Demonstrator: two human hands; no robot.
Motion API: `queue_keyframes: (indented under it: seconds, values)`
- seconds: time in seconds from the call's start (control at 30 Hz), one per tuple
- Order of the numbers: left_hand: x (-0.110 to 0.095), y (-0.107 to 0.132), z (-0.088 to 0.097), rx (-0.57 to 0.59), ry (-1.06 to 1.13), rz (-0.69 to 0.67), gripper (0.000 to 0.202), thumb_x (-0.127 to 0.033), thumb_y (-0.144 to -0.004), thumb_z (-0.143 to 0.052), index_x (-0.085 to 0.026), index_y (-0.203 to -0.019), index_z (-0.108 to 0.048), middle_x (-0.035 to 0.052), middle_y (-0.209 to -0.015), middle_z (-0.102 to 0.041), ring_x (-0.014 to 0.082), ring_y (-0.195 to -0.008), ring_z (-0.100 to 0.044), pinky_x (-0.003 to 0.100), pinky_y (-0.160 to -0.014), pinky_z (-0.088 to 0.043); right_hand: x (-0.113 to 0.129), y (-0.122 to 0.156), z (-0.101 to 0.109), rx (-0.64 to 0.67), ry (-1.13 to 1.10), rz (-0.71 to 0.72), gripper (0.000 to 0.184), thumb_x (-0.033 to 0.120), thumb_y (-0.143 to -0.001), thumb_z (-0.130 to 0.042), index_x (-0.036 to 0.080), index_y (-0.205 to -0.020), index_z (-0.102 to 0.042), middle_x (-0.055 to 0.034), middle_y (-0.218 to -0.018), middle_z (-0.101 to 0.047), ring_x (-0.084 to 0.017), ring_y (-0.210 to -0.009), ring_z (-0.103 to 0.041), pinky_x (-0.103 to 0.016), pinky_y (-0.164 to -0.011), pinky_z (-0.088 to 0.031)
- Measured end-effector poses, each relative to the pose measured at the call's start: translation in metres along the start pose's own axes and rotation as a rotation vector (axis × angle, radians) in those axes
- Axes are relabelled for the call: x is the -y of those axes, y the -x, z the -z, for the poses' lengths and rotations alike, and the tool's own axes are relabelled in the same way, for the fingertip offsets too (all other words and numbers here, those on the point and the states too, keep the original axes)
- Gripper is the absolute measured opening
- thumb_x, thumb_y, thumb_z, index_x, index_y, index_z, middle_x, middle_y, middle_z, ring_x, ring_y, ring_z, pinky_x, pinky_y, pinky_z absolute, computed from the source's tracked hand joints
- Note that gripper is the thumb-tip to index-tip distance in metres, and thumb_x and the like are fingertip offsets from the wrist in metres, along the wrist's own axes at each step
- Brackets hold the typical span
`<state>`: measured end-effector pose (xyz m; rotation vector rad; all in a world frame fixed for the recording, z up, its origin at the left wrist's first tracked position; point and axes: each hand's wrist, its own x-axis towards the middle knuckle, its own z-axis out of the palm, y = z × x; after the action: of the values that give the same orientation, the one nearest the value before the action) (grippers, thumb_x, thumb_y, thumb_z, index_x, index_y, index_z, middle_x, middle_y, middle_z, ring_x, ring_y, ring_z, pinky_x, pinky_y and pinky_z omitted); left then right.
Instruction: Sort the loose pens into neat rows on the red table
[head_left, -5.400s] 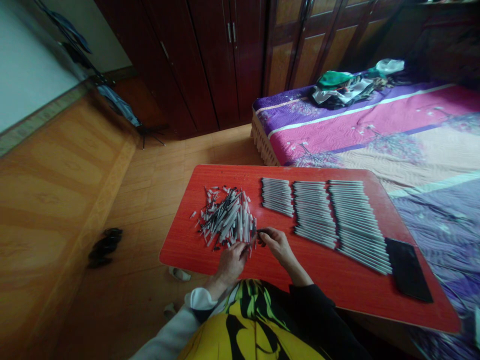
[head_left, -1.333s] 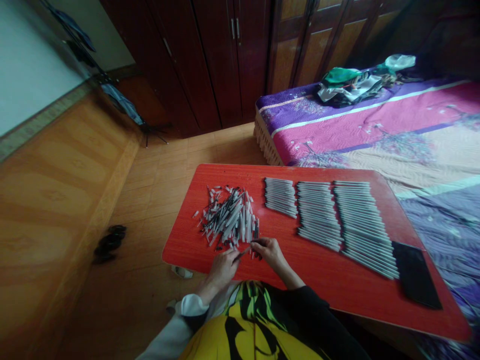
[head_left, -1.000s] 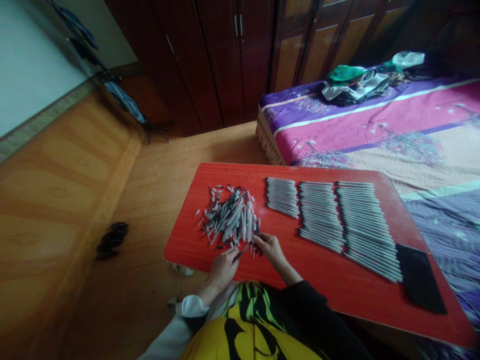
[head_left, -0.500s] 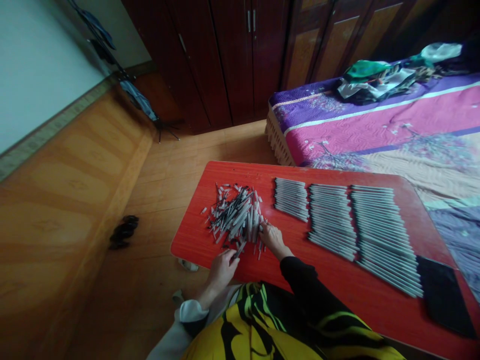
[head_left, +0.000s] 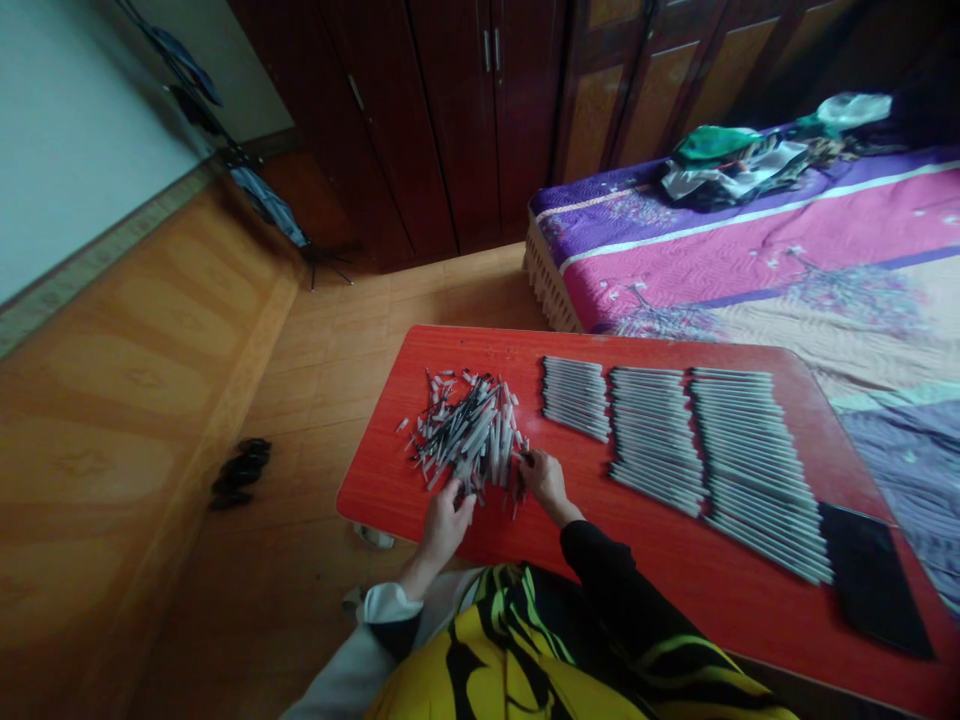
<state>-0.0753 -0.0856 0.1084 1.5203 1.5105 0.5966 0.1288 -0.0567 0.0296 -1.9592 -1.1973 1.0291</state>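
A loose pile of white and black pen parts (head_left: 469,435) lies on the left half of a red low table (head_left: 600,540). My left hand (head_left: 445,522) reaches into the pile's near edge with its fingers bunched together; what they grip is lost among the parts. My right hand (head_left: 545,480) rests at the pile's right edge, fingertips pinched on a small dark piece I cannot make out. To the right lie three neat rows of finished pens: a short row (head_left: 574,398), a middle row (head_left: 652,440) and a long row (head_left: 754,475).
A black phone (head_left: 874,580) lies at the table's right end. A bed with a purple and pink cover (head_left: 750,250) stands behind the table, with clothes heaped on it. Dark slippers (head_left: 238,472) sit on the wooden floor to the left. Dark wardrobes line the back wall.
My hands parted and went forward into the pile: the left moved from the table's near edge to the pile's near edge, the right to its right edge. The view shifted slightly.
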Motion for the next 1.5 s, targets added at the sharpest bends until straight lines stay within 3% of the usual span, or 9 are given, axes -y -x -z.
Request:
queue_keyframes:
  seconds: [0.2,0.33,0.6,1.13,1.37,1.5]
  values:
    - [-0.028,-0.019,-0.014,-0.126,0.715,0.217,0.034,-0.037,-0.066,-0.065,-0.013,-0.087,-0.055,0.0055,-0.077,-0.065,0.0103,-0.056,-0.057,0.017,-0.043,-0.039,0.005,0.023,0.012,0.004,-0.617,-0.209,0.025,0.038,-0.069,-0.049,0.015,-0.069,-0.059,-0.0056,-0.058,-0.061,-0.015,-0.048,-0.055,-0.027,-0.048,-0.044]
    - [-0.041,-0.028,-0.031,-0.157,0.919,0.323,0.038,-0.037,-0.06,-0.072,-0.013,-0.083,-0.055,0.0053,-0.077,-0.066,0.0115,-0.056,-0.06,0.019,-0.045,-0.041,0.019,0.043,0.024,0.064,-0.914,-0.266,0.02,0.035,-0.064,-0.054,0.015,-0.063,-0.059,-0.0051,-0.057,-0.061,-0.013,-0.047,-0.055,-0.026,-0.048,-0.045]
    - [-0.045,-0.03,-0.047,-0.094,0.972,0.274,0.035,-0.034,-0.062,-0.073,-0.013,-0.084,-0.056,0.0047,-0.08,-0.065,0.0112,-0.061,-0.061,0.019,-0.048,-0.045,0.036,0.063,0.037,0.08,-1.109,-0.321,0.016,0.027,-0.056,-0.064,0.013,-0.064,-0.061,-0.0003,-0.048,-0.057,-0.01,-0.041,-0.05,-0.022,-0.041,-0.038]
    - [-0.049,-0.019,-0.05,-0.1,0.87,0.248,0.039,-0.039,-0.062,-0.072,-0.013,-0.086,-0.057,0.0047,-0.079,-0.066,0.0092,-0.056,-0.059,0.018,-0.048,-0.044,0.04,0.071,0.032,0.103,-1.041,-0.197,0.024,0.029,-0.058,-0.069,0.012,-0.074,-0.065,-0.0002,-0.048,-0.061,-0.01,-0.04,-0.052,-0.022,-0.041,-0.042]
    - [-0.059,-0.014,-0.045,-0.15,0.935,0.273,0.036,-0.038,-0.062,-0.073,-0.013,-0.082,-0.056,0.0024,-0.072,-0.065,0.0098,-0.054,-0.06,0.017,-0.046,-0.042,0.036,0.071,0.042,-0.056,-1.097,-0.263,0.022,0.028,-0.054,-0.07,0.013,-0.069,-0.064,-0.0017,-0.051,-0.062,-0.01,-0.04,-0.051,-0.021,-0.038,-0.04]
    - [-0.06,-0.013,-0.047,-0.16,0.949,0.246,0.037,-0.037,-0.061,-0.073,-0.013,-0.084,-0.057,0.0032,-0.078,-0.066,0.0097,-0.057,-0.06,0.018,-0.047,-0.043,0.036,0.073,0.042,-0.028,-1.094,-0.279,0.022,0.027,-0.053,-0.07,0.012,-0.068,-0.063,-0.0019,-0.052,-0.062,-0.01,-0.04,-0.052,-0.021,-0.038,-0.04]
